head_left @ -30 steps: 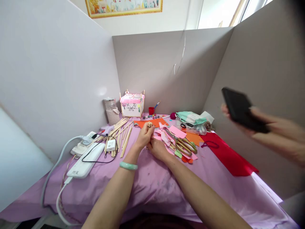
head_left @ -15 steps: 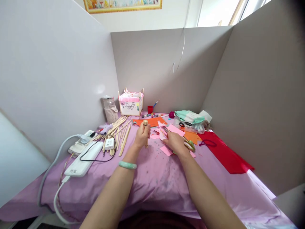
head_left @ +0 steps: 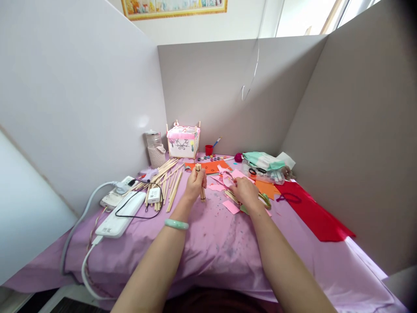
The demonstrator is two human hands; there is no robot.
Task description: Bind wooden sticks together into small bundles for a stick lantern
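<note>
Upright in my left hand (head_left: 194, 184) is a bundle of short wooden sticks (head_left: 202, 193); my fingers are wrapped round it. Dark bands circle the bundle near its top and bottom. Over the pink paper scraps (head_left: 232, 207), my right hand (head_left: 246, 191) is closed with its fingertips down. What it grips, if anything, is hidden by the fingers. Several more short sticks (head_left: 230, 195) lie just under that hand. A roll of green-gold tape (head_left: 264, 200) rests beside the right wrist.
Long loose sticks (head_left: 174, 191) are spread to the left, near a white power bank (head_left: 122, 215) and cables. Behind stand a decorated paper box (head_left: 182, 145), a jar (head_left: 155, 152) and a red cup (head_left: 209, 150). Red felt (head_left: 316, 213) lies right; grey panels enclose the table.
My right hand has shifted a little over the pink scraps, and short sticks beneath it now show. My left hand keeps hold of the bundle. The whole view has swung slightly.
</note>
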